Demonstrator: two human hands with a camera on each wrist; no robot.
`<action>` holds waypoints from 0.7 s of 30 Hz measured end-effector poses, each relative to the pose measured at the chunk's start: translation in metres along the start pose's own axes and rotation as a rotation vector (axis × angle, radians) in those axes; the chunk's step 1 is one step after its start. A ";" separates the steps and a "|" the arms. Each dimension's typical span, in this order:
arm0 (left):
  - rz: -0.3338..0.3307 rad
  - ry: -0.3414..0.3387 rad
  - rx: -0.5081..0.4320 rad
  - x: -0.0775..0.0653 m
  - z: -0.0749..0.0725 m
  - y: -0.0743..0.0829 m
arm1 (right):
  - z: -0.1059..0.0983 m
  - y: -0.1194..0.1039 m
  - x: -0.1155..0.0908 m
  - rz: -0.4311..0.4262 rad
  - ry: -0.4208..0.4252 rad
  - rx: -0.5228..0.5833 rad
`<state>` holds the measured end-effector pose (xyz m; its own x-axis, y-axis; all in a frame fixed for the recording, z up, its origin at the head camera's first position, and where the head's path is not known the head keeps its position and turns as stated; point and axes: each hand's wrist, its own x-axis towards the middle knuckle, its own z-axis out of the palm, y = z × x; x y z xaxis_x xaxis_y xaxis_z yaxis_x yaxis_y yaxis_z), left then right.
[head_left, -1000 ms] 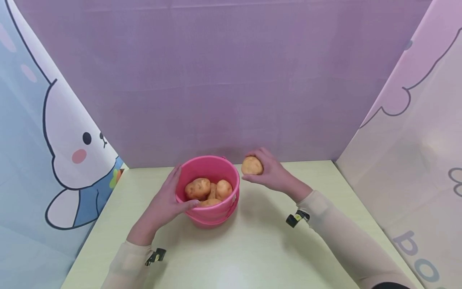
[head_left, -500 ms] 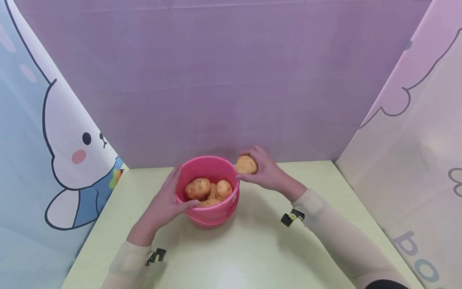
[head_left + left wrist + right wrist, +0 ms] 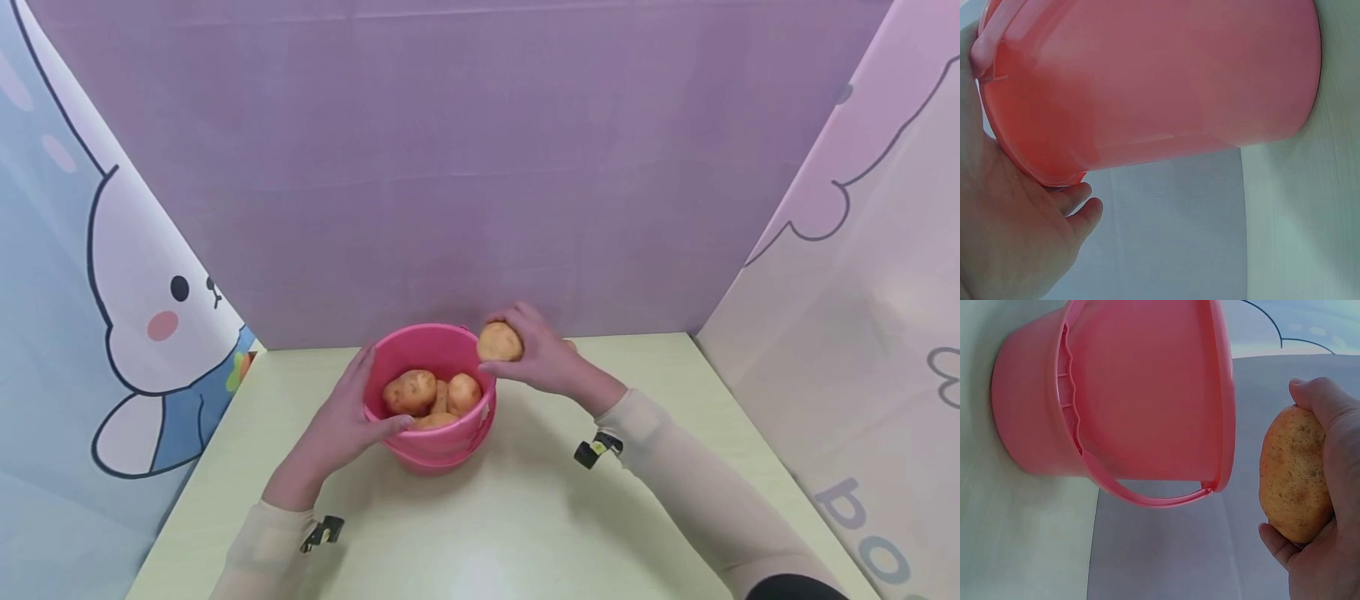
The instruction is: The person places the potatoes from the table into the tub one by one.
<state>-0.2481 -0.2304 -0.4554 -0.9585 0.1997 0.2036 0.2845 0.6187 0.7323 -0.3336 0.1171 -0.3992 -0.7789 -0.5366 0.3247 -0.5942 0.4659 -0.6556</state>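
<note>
A pink bucket (image 3: 435, 450) stands upright on the table with several potatoes (image 3: 410, 392) inside. My left hand (image 3: 337, 429) grips the bucket's left side, its thumb over the near rim and its fingers along the far left rim. In the left wrist view, the palm lies against the bucket's rim (image 3: 1019, 156). Up at the right rim, my right hand (image 3: 543, 358) holds another potato (image 3: 500, 342) between thumb and fingers. The right wrist view shows that potato (image 3: 1296, 475) just above the level of the bucket's rim, apart from it.
The bucket's handle (image 3: 1147, 499) hangs down on its right side. Behind my right wrist, a small tan rounded thing (image 3: 571, 344) peeks out at the table's back edge. A purple backdrop (image 3: 480, 183) rises behind the pale table (image 3: 480, 542), with printed cloth panels on both sides.
My right hand has moved left with its potato, from beside the bucket to over its right rim. The tan thing behind the wrist has come into view. My left hand and the bucket stay put.
</note>
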 end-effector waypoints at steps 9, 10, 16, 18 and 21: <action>-0.010 -0.006 0.010 0.000 0.000 0.001 | 0.006 -0.011 0.006 0.024 -0.021 -0.025; -0.013 -0.006 0.015 0.000 0.000 0.001 | 0.007 -0.013 0.007 0.026 -0.022 -0.027; -0.028 -0.010 0.022 -0.001 -0.001 0.003 | 0.014 -0.017 0.016 -0.021 -0.033 -0.040; -0.031 -0.010 0.018 0.000 -0.001 0.004 | 0.016 -0.019 0.019 -0.038 -0.037 -0.043; -0.034 -0.008 0.013 -0.001 -0.001 0.004 | 0.019 -0.024 0.022 -0.057 -0.044 -0.050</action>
<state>-0.2461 -0.2283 -0.4519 -0.9674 0.1845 0.1737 0.2523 0.6349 0.7302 -0.3327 0.0811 -0.3894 -0.7347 -0.5932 0.3291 -0.6473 0.4677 -0.6019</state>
